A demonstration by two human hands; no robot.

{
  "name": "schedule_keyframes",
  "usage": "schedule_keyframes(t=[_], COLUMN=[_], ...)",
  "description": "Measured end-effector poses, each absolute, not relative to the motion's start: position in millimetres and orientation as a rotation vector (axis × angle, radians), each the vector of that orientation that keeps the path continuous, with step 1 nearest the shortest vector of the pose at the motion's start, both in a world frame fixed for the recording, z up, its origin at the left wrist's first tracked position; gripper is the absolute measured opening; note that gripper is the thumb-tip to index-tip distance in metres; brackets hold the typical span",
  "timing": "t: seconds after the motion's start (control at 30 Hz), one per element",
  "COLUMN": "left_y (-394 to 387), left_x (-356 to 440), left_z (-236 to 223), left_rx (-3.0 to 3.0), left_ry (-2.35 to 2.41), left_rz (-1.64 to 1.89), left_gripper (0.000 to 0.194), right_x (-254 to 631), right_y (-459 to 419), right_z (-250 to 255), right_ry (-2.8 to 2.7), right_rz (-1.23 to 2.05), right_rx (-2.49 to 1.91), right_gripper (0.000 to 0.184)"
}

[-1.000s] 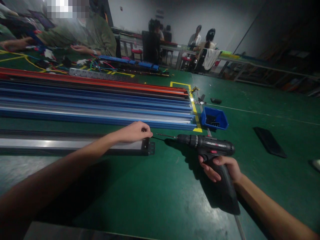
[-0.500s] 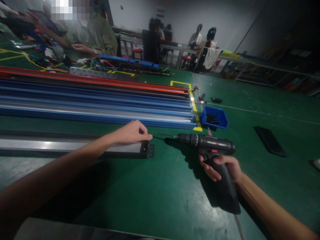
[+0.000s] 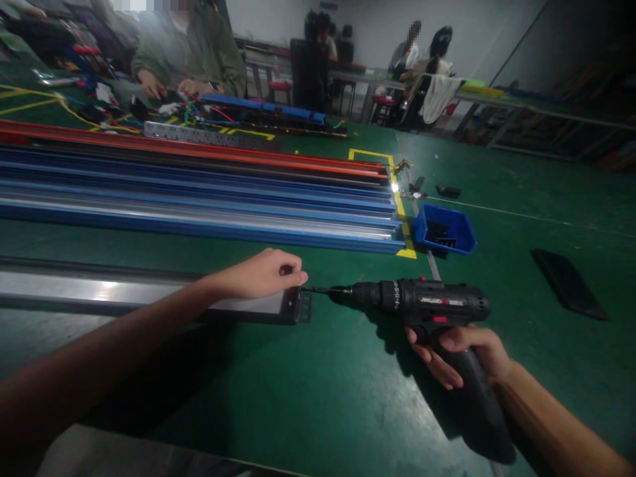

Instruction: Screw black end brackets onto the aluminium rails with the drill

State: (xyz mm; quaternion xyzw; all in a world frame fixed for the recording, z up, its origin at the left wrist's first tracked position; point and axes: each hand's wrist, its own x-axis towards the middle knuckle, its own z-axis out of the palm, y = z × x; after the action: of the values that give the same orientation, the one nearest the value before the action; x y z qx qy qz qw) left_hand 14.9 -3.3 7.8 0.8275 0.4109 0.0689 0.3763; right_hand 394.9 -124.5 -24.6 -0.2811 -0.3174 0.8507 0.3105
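My left hand point(image 3: 263, 273) rests on the right end of a long grey metal rail point(image 3: 114, 291) lying on the green table, its fingers pinched together at the rail's black end bracket point(image 3: 302, 307). Whatever the pinch holds is too small to name. My right hand point(image 3: 460, 350) grips the handle of a black cordless drill point(image 3: 427, 303), held level. The drill's thin bit point(image 3: 322, 289) points left and its tip reaches my left fingertips at the rail's end.
Beyond my hands lies a stack of long blue, silver and orange rails point(image 3: 199, 192). A blue bin point(image 3: 444, 230) with dark parts sits at their right end, a black flat pad point(image 3: 569, 283) further right. A person point(image 3: 189, 50) works at the far left; others sit at back.
The drill has moved left, so its bit tip now meets my left fingertips at the rail's end. The view has shifted slightly. My left hand stays pinched on the rail.
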Motion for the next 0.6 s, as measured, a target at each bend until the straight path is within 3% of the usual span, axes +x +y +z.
schedule_keyframes(t=[0.6], left_y=[-6.2], left_x=[21.1], left_z=[11.6], left_rx=[2.106], left_ry=[1.144], left_rz=[0.148], left_gripper=[0.035], right_x=[391.8], right_y=[-124.0], right_z=[-22.1], right_ry=[-0.745], right_rz=[2.275], right_rx=[-0.727], right_gripper=[0.036])
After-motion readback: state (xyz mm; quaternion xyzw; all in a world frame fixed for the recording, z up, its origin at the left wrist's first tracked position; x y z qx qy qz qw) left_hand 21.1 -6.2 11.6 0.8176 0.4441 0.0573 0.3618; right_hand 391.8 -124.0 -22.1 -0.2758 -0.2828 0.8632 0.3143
